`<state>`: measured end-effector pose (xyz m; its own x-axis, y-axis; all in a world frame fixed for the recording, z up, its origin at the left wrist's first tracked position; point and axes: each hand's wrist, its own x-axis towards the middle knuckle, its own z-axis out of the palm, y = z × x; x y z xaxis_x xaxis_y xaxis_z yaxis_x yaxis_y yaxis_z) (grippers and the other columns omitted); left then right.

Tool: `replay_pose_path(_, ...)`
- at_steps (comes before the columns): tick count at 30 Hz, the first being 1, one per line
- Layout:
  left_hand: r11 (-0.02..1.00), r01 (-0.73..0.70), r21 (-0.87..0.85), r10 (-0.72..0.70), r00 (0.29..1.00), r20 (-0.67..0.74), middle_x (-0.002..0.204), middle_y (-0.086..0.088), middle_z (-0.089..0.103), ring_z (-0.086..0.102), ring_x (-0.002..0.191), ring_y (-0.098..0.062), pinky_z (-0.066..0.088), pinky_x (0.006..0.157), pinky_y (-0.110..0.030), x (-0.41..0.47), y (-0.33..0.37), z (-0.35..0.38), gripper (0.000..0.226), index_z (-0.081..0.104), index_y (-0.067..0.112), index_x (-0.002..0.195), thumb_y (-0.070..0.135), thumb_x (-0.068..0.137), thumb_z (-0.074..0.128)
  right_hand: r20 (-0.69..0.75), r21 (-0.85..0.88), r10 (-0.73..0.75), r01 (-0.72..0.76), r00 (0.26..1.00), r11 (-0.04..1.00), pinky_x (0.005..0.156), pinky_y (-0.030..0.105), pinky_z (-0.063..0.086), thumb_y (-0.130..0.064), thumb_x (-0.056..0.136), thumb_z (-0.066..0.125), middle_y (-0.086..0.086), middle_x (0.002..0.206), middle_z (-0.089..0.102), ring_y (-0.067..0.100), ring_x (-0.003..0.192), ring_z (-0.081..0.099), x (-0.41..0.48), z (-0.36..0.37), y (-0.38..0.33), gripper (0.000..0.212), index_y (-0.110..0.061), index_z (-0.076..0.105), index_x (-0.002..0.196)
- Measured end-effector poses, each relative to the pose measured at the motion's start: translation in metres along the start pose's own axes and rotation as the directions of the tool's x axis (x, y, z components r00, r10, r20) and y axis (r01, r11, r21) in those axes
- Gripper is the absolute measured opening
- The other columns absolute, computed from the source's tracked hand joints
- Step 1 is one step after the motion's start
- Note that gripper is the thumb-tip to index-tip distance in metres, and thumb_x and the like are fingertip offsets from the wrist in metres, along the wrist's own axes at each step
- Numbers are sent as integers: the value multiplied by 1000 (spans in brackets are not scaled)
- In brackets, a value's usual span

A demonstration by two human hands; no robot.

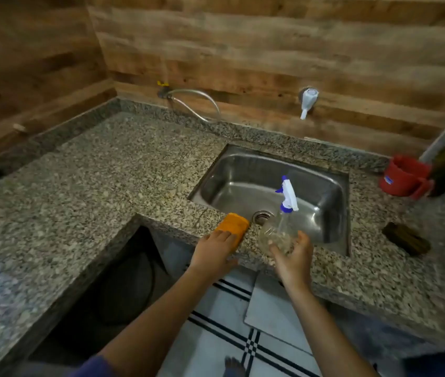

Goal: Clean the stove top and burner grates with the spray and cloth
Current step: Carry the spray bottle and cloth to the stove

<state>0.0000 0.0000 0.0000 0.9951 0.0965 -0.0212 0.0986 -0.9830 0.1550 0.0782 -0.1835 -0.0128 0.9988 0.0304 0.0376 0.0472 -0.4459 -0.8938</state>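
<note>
An orange folded cloth (233,225) lies on the granite counter (107,172) at its front edge, left of the sink. My left hand (213,250) rests flat on the cloth's near end with straight fingers. A clear spray bottle (279,229) with a white and blue trigger head stands tilted at the sink's front rim. My right hand (293,254) holds the bottle's base, fingers curled around it. No stove or grates are in view.
A steel sink (243,170) is set into the counter, with a white tap (307,100) on the wooden wall above. A red mug (403,176) and a dark brown block (406,238) sit at the right. A hose (196,102) hangs at the back wall.
</note>
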Motion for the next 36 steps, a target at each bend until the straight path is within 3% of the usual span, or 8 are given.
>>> replay_pose_path(5, 990, 109, 92, -124, 977, 174, 137, -6, 45, 39, 129, -29, 38, 98, -42, 44, -14, 36, 60, 41, 18, 134, 48, 85, 59, 189, -25, 46, -43, 981, 999, 106, 44, 43, -46, 57, 90, 3, 143, 43, 22, 130, 45, 64, 11, 16, 110, -20, 30, 146)
replay_pose_path(9, 991, 104, 87, -122, 966, 227, 139, -9, 43, 43, 124, -34, 42, 89, -44, 45, -24, 56, 53, 40, 17, 138, 29, 89, 58, 257, -22, 25, -20, 966, 1000, 96, 44, 52, -49, 55, 89, 0, 127, 55, 19, 115, 57, 73, 21, 30, 91, -22, 48, 132)
replay_pose_path(12, 998, 40, 47, -45, 992, 114, 122, -13, 57, 59, 101, -37, 47, 65, -41, 49, -38, 65, 34, 57, 15, 123, 14, 90, 48, 215, -37, 28, -21, 976, 999, 91, 46, 54, -38, 62, 88, 0, 119, 59, 20, 107, 60, 82, 30, 36, 73, -20, 55, 125)
replay_pose_path(15, 1000, -18, -3, 18, 998, 58, 90, -9, 66, 65, 74, -32, 46, 50, -33, 55, -53, 62, 28, 68, 17, 99, 17, 82, 45, 222, -33, -12, 20, 975, 999, 87, 44, 54, -33, 67, 88, 3, 108, 62, 23, 99, 62, 93, 45, 26, 58, -15, 60, 114)
replay_pose_path(18, 1000, 12, -16, -12, 1000, -8, 77, -6, 65, 64, 64, -27, 36, 47, -26, 61, -67, 51, 9, 66, 18, 86, 20, 81, 59, 258, -21, -83, 91, 963, 996, 83, 34, 46, -25, 72, 86, 6, 105, 60, 26, 98, 59, 102, 69, 6, 50, -11, 61, 113)
replay_pose_path(21, 984, 131, -117, -145, 982, -118, 79, -4, 64, 62, 66, -25, 31, 49, -26, 58, -93, 31, 21, 64, 16, 85, 32, 84, 51, 311, 36, -159, 156, 937, 987, 84, 33, 44, -26, 75, 84, 6, 103, 63, 27, 99, 60, 106, 94, -18, 45, -11, 62, 111)
replay_pose_path(29, 797, 541, -270, -604, 718, -345, 102, -4, 67, 64, 91, -24, 48, 72, -33, -48, -227, -50, 28, 66, 18, 108, 28, 83, 58, 584, 180, -263, 193, 768, 964, 97, 48, 49, -60, 68, 73, 2, 110, 68, 21, 106, 63, 64, 226, -99, 63, -20, 63, 116)
replay_pose_path(36, 600, 768, -224, -742, 430, -515, 78, -1, 67, 66, 69, -26, 47, 52, -31, -183, -351, -82, 32, 70, 20, 87, 41, 80, 46, 760, 259, -362, 259, 540, 930, 81, 25, 48, -46, 73, 78, -4, 102, 71, 12, 97, 65, -48, 389, -192, 44, -25, 66, 110)
